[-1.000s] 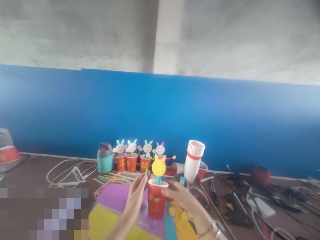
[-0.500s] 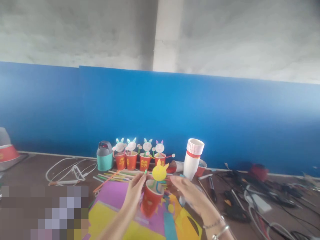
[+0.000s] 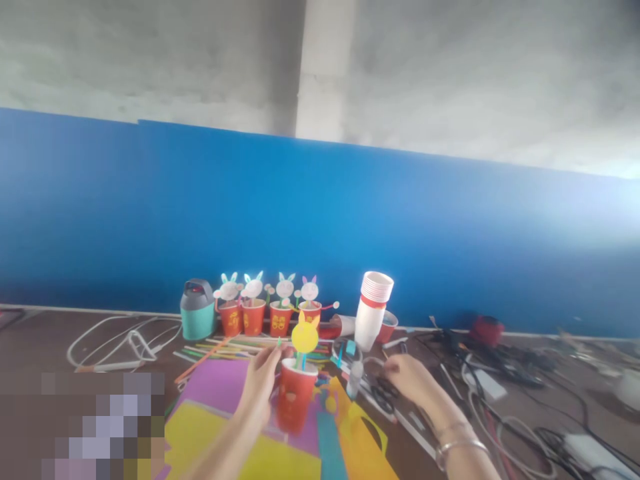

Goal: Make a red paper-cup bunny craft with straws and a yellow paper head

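My left hand (image 3: 264, 377) is closed on the left side of a red paper cup (image 3: 296, 397) with a white rim, its fingers partly behind the cup. A yellow paper rabbit head (image 3: 305, 337) with two ears rises from the cup on green and blue stems. Over to the right, my right hand (image 3: 407, 377) is low at the tabletop with its fingers bent together. Whatever those fingers hold or touch is hidden. Black-handled scissors (image 3: 384, 398) and a roll of clear tape (image 3: 345, 350) lie left of it.
Behind stand several red cups (image 3: 253, 317) with white rabbit heads, a teal container (image 3: 198, 313) and a stack of white cups (image 3: 373, 310). Coloured straws (image 3: 215, 350), purple paper (image 3: 215, 380) and yellow paper (image 3: 200, 433) lie in front. Cables (image 3: 500, 427) tangle at right.
My right hand has moved away from the cup, down to the tabletop at right, uncovering the tape and scissors. The cup in my left hand now stands more upright.
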Tool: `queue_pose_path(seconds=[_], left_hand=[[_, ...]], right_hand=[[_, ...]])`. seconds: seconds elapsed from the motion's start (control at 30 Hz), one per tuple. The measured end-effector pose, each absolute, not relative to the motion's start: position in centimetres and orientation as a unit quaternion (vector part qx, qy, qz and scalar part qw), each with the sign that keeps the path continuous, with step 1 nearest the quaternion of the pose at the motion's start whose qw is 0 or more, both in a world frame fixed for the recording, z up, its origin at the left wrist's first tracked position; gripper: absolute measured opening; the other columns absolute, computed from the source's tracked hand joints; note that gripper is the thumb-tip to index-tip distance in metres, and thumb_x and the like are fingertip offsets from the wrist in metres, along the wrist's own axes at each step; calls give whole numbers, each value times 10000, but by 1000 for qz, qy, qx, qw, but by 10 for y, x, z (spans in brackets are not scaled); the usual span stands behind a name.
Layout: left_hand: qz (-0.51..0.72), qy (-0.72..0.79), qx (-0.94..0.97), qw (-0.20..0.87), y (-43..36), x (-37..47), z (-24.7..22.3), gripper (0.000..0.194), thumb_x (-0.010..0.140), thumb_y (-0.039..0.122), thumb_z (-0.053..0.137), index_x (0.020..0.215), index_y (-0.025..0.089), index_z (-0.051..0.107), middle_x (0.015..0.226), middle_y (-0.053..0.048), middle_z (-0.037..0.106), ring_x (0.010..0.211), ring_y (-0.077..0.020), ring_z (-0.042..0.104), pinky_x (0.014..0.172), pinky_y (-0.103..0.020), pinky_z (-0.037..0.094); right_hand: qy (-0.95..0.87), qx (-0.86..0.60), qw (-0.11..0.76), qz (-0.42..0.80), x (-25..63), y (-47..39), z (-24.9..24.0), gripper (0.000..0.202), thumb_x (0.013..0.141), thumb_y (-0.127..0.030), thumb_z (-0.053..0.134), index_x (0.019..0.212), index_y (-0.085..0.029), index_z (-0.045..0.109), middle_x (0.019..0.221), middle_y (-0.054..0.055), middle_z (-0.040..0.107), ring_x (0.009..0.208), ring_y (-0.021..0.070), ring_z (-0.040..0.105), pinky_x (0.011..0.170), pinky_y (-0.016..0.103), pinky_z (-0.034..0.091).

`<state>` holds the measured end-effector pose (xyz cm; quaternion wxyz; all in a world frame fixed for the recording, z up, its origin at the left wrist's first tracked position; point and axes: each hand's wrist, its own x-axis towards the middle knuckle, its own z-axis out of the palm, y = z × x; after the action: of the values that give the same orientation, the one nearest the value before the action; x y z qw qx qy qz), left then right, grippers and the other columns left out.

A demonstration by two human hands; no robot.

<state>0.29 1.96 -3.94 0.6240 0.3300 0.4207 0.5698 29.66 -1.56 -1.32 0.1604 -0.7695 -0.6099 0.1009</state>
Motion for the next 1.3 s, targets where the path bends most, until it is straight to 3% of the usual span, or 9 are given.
queue_pose_path(seconds=[0.23, 0.43, 0.53, 0.6, 0.63, 0.77, 0.87, 1.1, 1.3], left_hand=[[549, 398, 417, 606, 12, 11, -37, 393, 621, 499, 763, 790, 150, 704, 707, -48, 729, 659, -202, 647, 583, -255, 454], [513, 378, 489, 595, 7, 9, -30, 439, 732, 528, 666, 966, 157, 693, 761, -54, 737, 661, -211, 644, 611, -273, 457], [498, 368, 503, 604, 4, 9, -23, 427, 750, 519, 651, 970, 155, 687, 757, -54, 734, 634, -202, 638, 604, -272, 453], [490, 360, 510, 609, 2, 9, -19, 408, 751, 510, 651, 945, 152, 685, 731, -47, 727, 619, -193, 627, 599, -267, 448], [485, 355, 514, 612, 1, 10, -18, 395, 751, 503, 651, 931, 152, 682, 717, -42, 722, 606, -185, 618, 593, -262, 443], [463, 343, 536, 617, -2, 12, -15, 298, 777, 459, 634, 822, 166, 658, 666, -11, 691, 556, -145, 568, 557, -232, 410], [445, 340, 551, 619, -4, 12, -15, 261, 811, 424, 602, 749, 173, 636, 657, -5, 680, 580, -145, 569, 569, -226, 411], [422, 331, 567, 625, -3, 9, -15, 256, 825, 394, 585, 804, 157, 681, 716, -38, 714, 673, -188, 617, 628, -253, 438], [412, 330, 571, 629, -3, 8, -16, 264, 812, 406, 594, 840, 168, 704, 717, -33, 720, 665, -189, 619, 629, -252, 432]], right_hand=[[-607, -778, 114, 111, 282, -17, -44, 334, 607, -69, 541, 851, -231, 703, 877, 73, 747, 917, 275, 666, 699, 282, 407], [-612, -767, 144, 128, 303, -19, -38, 230, 722, -200, 511, 848, -212, 703, 939, 103, 745, 927, 299, 666, 742, 338, 443], [-616, -697, 300, 209, 300, -17, -37, 304, 726, -283, 530, 965, -177, 685, 896, 95, 744, 888, 276, 673, 743, 337, 484], [-597, -599, 446, 292, 287, -14, -37, 381, 677, -323, 606, 1008, -147, 672, 889, 95, 733, 858, 275, 669, 740, 351, 507], [-595, -564, 474, 321, 278, -13, -37, 398, 643, -321, 655, 999, -144, 675, 874, 89, 726, 833, 270, 663, 731, 357, 511], [-634, -519, 429, 379, 238, -16, -23, 315, 657, -223, 649, 963, -165, 696, 766, 39, 695, 734, 222, 635, 662, 318, 497], [-664, -511, 382, 390, 219, -23, -6, 331, 640, -167, 651, 967, -164, 708, 861, 53, 710, 805, 228, 635, 707, 305, 488], [-687, -509, 347, 386, 209, -26, 6, 341, 640, -193, 660, 973, -172, 727, 924, 71, 728, 876, 263, 642, 739, 310, 489], [-671, -475, 378, 426, 210, -22, -5, 342, 616, -133, 605, 932, -175, 730, 956, 65, 735, 906, 266, 654, 775, 320, 496]])
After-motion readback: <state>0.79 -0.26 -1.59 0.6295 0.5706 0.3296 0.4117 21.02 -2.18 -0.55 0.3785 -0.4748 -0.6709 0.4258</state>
